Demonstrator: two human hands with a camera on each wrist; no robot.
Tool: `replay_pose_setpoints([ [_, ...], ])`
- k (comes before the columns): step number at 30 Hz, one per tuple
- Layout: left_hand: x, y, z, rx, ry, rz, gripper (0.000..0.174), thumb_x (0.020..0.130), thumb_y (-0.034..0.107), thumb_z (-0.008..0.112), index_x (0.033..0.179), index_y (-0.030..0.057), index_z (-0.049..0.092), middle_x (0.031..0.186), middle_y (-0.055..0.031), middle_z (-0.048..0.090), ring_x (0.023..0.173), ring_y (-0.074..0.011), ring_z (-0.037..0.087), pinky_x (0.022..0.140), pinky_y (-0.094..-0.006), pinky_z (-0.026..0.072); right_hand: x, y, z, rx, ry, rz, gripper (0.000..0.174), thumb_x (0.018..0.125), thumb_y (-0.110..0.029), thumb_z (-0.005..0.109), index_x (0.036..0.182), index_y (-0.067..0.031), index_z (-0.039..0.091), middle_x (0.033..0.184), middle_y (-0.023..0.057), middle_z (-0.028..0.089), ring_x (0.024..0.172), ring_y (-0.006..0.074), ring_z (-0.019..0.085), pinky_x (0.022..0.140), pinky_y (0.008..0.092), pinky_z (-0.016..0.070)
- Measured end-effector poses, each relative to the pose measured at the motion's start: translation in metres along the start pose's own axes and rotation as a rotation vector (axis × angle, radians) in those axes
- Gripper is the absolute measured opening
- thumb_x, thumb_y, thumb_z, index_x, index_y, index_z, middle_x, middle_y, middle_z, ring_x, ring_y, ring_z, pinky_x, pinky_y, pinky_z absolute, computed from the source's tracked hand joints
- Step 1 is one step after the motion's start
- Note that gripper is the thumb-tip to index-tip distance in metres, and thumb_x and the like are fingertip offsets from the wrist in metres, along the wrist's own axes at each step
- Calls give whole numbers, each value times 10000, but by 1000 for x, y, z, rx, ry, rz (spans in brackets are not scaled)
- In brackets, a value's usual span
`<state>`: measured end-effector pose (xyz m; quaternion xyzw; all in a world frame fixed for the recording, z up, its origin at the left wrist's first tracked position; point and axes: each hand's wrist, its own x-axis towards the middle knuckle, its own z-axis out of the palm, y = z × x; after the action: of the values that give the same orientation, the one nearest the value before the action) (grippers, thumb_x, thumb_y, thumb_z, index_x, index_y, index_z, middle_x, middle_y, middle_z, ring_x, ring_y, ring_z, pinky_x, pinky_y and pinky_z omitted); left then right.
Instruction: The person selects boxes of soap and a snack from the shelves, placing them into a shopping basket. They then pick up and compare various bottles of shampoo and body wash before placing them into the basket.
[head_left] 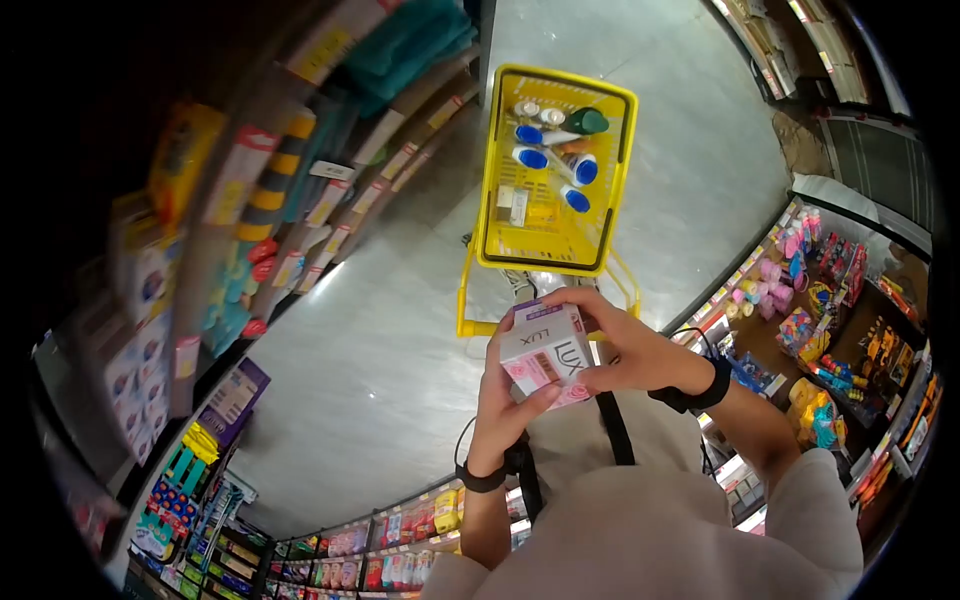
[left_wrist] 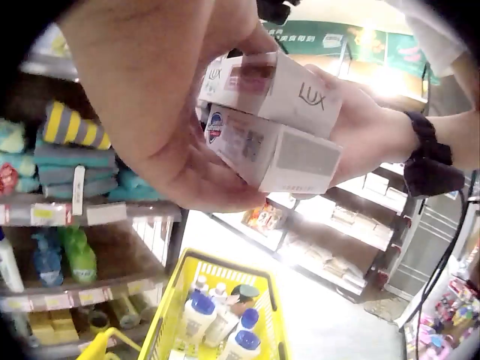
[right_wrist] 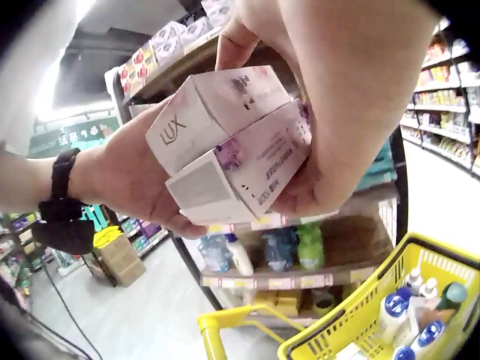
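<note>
Two LUX soap boxes, a pink-and-white one (left_wrist: 270, 82) and another with purple print (right_wrist: 259, 161), are held stacked together in front of the torso. My left hand (head_left: 497, 400) grips them from the left, its thumb across the near face. On the other side, my right hand (head_left: 640, 350) holds them with thumb and fingers. Below and ahead of the hands stands a yellow shopping basket (head_left: 487, 170) with its yellow handle (head_left: 480, 328) folded toward me. Inside it are several bottles with blue caps (head_left: 586, 168), a green-capped bottle (head_left: 590, 121) and a small white box (head_left: 513, 205).
Store shelves line both sides. At the left are folded teal towels (head_left: 410, 50) and a purple carton (head_left: 232, 400); at the right, racks of small colourful goods (head_left: 800, 330). Grey floor (head_left: 400, 350) surrounds the basket. Cables hang from the black wristbands (head_left: 700, 390).
</note>
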<state>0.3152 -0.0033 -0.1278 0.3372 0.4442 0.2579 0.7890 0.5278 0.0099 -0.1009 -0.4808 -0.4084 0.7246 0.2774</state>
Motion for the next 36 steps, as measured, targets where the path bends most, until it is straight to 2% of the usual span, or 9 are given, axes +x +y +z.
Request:
replay_pose_setpoints([
  [5,-26,52,57,-219,13,13,911,750,81,691,1478,63,143,1383,-159,396,1289,-257,403,1068,-377,319,-54,-39,5,46,22,-43,899,789,-149,740,1478,-105,164,1350,147,402,1208,230,457,986,365,421],
  [9,-57,66,99,-188,80,151,884,771,130,676,1473,45,146,1377,-160,400,1280,-257,412,1072,-376,312,-93,-61,10,155,59,-76,937,797,-138,737,1492,-106,109,1299,159,454,1135,234,521,930,357,461],
  [14,-83,59,145,-146,166,235,784,784,130,717,1425,55,271,1362,-116,431,1271,-226,427,1069,-360,321,-135,-67,1,-9,20,-183,953,762,-142,762,1489,-95,148,1243,141,516,1091,207,548,881,331,484],
  [16,-91,51,157,-23,177,333,649,886,254,630,1413,82,292,1360,-99,433,1257,-213,445,1041,-359,366,-152,-78,3,-31,3,-159,918,767,-69,733,1482,-69,155,1269,145,481,1111,213,542,932,333,460],
  [19,-100,42,187,-227,161,258,638,961,590,304,1401,128,315,1346,-62,442,1218,-192,480,932,-335,469,-175,-64,-9,-5,7,-251,892,779,-37,709,1478,-52,155,1278,123,481,1112,181,538,917,317,467],
  [23,-111,31,215,-206,293,358,442,995,494,332,1260,150,412,1138,-46,529,937,-135,612,670,-257,518,-222,-80,-26,-9,-56,-246,764,817,-94,678,1438,6,243,1270,126,503,1076,180,547,885,318,480],
  [26,-122,30,238,-262,289,383,329,988,367,450,1215,134,402,1090,-50,550,849,-121,620,657,-253,516,-244,-77,-44,-137,-32,-353,630,861,-105,625,1399,13,319,1240,107,524,1061,153,554,874,288,481],
  [29,-129,22,254,-184,269,438,270,959,270,527,1154,127,407,1050,-47,585,840,-130,624,655,-271,544,-271,-91,-49,74,13,-196,521,881,-127,599,1342,14,400,1169,71,573,1015,110,567,854,265,479],
  [36,-153,15,252,-287,475,516,302,917,151,538,1185,94,410,1043,-65,576,858,-137,630,623,-253,543,-275,-88,-73,110,64,-191,487,881,-139,598,1317,10,441,1102,48,599,951,97,580,816,243,480],
])
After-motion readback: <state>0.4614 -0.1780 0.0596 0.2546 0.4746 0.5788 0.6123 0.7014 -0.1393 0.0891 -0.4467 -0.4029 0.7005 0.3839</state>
